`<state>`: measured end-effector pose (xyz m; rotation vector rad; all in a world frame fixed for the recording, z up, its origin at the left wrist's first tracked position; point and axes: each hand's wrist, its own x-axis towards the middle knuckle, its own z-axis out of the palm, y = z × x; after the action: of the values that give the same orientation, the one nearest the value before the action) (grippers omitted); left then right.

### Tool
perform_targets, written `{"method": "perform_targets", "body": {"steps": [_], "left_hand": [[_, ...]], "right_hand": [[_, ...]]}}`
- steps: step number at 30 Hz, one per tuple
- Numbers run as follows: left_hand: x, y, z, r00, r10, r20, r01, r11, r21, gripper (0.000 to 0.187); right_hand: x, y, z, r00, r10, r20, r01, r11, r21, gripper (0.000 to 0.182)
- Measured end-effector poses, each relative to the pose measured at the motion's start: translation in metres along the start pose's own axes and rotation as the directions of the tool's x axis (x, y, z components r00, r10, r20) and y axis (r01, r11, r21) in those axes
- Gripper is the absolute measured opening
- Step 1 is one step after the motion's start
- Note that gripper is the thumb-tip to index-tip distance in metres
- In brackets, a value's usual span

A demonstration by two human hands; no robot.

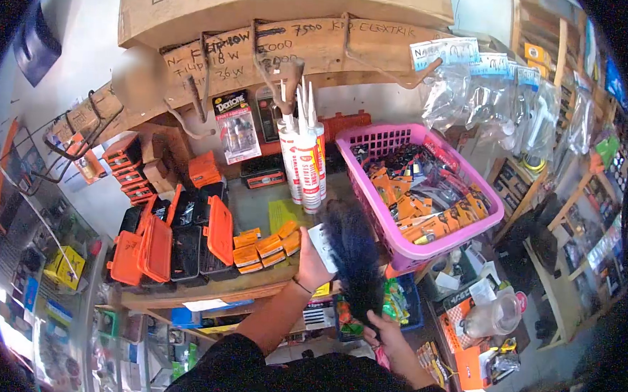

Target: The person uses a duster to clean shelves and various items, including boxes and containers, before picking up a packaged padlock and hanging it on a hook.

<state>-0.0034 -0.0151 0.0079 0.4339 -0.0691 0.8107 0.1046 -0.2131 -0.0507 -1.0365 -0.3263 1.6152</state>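
**Between two bare hands, a soft, dark duster-like thing**

At its lower end, the right hand [390, 336] has its fingers closed around the dark duster-like thing [357, 258], thumb upward. A pink bit [381, 356] shows just below the grip; whether it is the handle cannot be told. The left hand [315, 261] has its fingers partly curled about a small white item [322, 247], thumb along the edge; most of the fingers are hidden.

Rising from the right hand, the dark thing passes beside the left, its outline fuzzy and blurred. It looks light and floppy, likely to bend or splay if squeezed through its fluff, so the narrow lower end seems the firmest hold. The white item looks light, thin and rather stiff; its edges offer the surest pinch.

Farther out, upright sealant tubes [312, 169] stand on the tabletop [248, 212] near the dark thing's upper end. They look tall and easily tipped by a brush. The filled pink basket [461, 236] is on one side, small orange boxes [270, 246] on the other.
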Motion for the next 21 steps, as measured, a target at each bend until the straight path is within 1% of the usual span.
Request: {"method": "perform_targets", "body": {"steps": [1,2,3,4,6,8,9,10,12,13,14,16,17,18,19,20,21], "left_hand": [[-0.001,0.001,-0.005,0.997,-0.054,0.051,0.056,0.998,-0.041,0.075],[-0.003,0.002,-0.012,0.989,-0.110,0.104,0.118,0.990,-0.077,0.074],[0.001,0.002,-0.037,0.950,-0.146,0.277,0.162,0.986,-0.033,0.075],[-0.005,-0.004,-0.034,0.963,-0.088,0.256,0.090,0.996,0.006,0.077],[-0.001,-0.003,-0.037,0.956,-0.159,0.247,0.217,0.949,-0.228,0.080],[0.004,0.003,-0.040,0.970,-0.150,0.190,0.168,0.982,-0.081,0.082],[-0.003,0.005,0.000,0.997,-0.076,0.021,0.073,0.989,0.131,0.082],[-0.002,0.003,-0.009,0.997,-0.082,0.009,0.081,0.989,0.128,0.082],[-0.001,0.000,-0.029,0.957,-0.157,0.243,0.182,0.980,-0.084,0.079],[-0.010,-0.009,-0.015,0.983,-0.093,0.158,0.103,0.993,-0.058,0.073],[-0.001,-0.003,-0.034,0.963,-0.210,0.168,0.234,0.962,-0.139,0.073],[-0.007,-0.001,-0.011,0.951,-0.176,0.253,0.211,0.970,-0.119,0.066],[-0.005,0.001,0.000,0.981,-0.119,0.150,0.127,0.991,-0.046,0.064],[-0.002,0.002,0.011,0.998,-0.051,0.049,0.049,0.998,0.036,0.061],[-0.004,0.001,0.020,0.996,-0.085,-0.007,0.085,0.996,0.020,0.061],[-0.004,-0.001,0.006,0.996,-0.092,-0.021,0.092,0.996,0.021,0.061],[-0.001,-0.003,-0.018,0.981,-0.162,0.105,0.169,0.984,-0.057,0.063]], "right_hand": [[-0.004,0.003,0.012,0.999,-0.016,-0.047,0.016,1.000,-0.005,0.021],[-0.007,0.007,0.016,0.998,-0.025,-0.057,0.025,1.000,0.000,0.021],[-0.009,0.011,0.018,0.997,0.041,-0.064,-0.046,0.996,-0.078,0.022],[-0.010,0.014,0.019,0.992,0.105,-0.073,-0.115,0.982,-0.152,0.023],[-0.010,0.013,0.020,0.993,0.070,-0.093,-0.083,0.987,-0.139,0.023],[-0.014,0.002,0.019,0.998,0.028,-0.065,-0.035,0.992,-0.119,0.022],[-0.014,0.003,0.015,1.000,-0.003,0.000,0.003,0.999,-0.050,0.021],[-0.013,0.007,0.012,1.000,0.007,-0.005,-0.007,0.999,-0.041,0.021],[-0.014,0.015,0.010,0.998,0.064,-0.011,-0.065,0.988,-0.140,0.022],[-0.018,0.011,0.014,0.997,0.079,0.000,-0.077,0.970,-0.231,0.023],[-0.017,0.013,0.010,0.997,0.078,-0.004,-0.077,0.973,-0.218,0.023],[-0.011,0.015,-0.007,0.994,0.075,-0.073,-0.087,0.981,-0.176,0.019],[-0.009,0.017,-0.012,0.994,0.056,-0.092,-0.063,0.995,-0.083,0.018],[-0.009,0.019,-0.010,0.994,0.061,-0.093,-0.068,0.995,-0.076,0.018],[-0.009,0.021,-0.008,0.998,0.059,-0.035,-0.059,0.998,-0.016,0.018],[-0.011,0.026,-0.006,0.998,0.056,0.022,-0.057,0.997,0.046,0.019],[-0.007,0.034,-0.010,0.994,0.102,0.050,-0.101,0.995,-0.012,0.018]]}}
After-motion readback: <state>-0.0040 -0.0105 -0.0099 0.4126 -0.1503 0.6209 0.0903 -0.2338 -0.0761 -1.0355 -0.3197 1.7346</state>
